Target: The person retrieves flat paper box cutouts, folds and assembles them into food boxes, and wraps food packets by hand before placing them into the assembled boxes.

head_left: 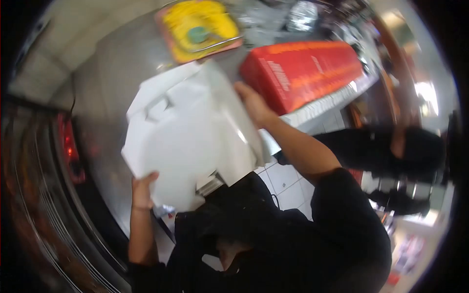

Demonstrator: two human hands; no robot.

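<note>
A white cardboard box, partly folded, spans the space between my hands above the metal counter. Its right panel stands raised, and a slot with a small tab shows near the far left corner. My left hand grips the near left edge, thumb on the inner face and the other fingers hidden beneath. On the opposite side, my right hand holds the raised panel from outside, its fingertips partly hidden behind the cardboard. A folded flap at the near edge is close to my dark clothing.
A red box lies right of my right hand. Beyond is a yellow tray or board with a round green item on it. Clear plastic and foil items are at the back. A person in dark clothing is at the right.
</note>
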